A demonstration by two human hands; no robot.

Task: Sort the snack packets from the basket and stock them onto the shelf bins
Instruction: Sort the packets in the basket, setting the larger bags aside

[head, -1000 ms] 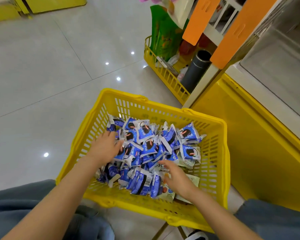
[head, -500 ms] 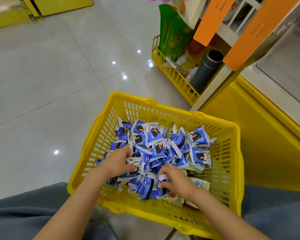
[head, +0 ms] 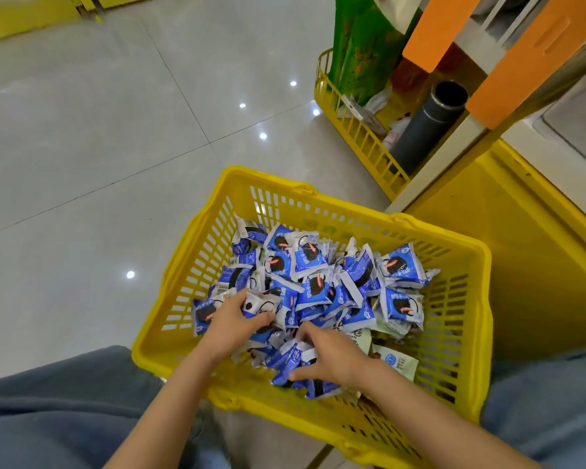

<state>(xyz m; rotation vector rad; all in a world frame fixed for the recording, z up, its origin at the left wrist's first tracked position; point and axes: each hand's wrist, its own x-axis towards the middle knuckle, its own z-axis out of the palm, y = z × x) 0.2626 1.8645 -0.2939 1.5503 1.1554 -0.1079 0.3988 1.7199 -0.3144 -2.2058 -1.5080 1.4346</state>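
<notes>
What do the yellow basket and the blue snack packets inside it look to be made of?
Yellow basket: moulded plastic with a slight gloss, going by the evenly slotted walls and the thick rounded rim.
Blue snack packets: probably thin printed plastic film. The end seals are crimped and serrated, and the wrinkled surfaces catch the light.

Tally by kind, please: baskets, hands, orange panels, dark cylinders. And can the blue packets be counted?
Baskets: 2, front basket and rear basket
Hands: 2, left hand and right hand
Orange panels: 2
Dark cylinder: 1
Total: 7
Blue packets: heaped and overlapping, no exact count
</notes>
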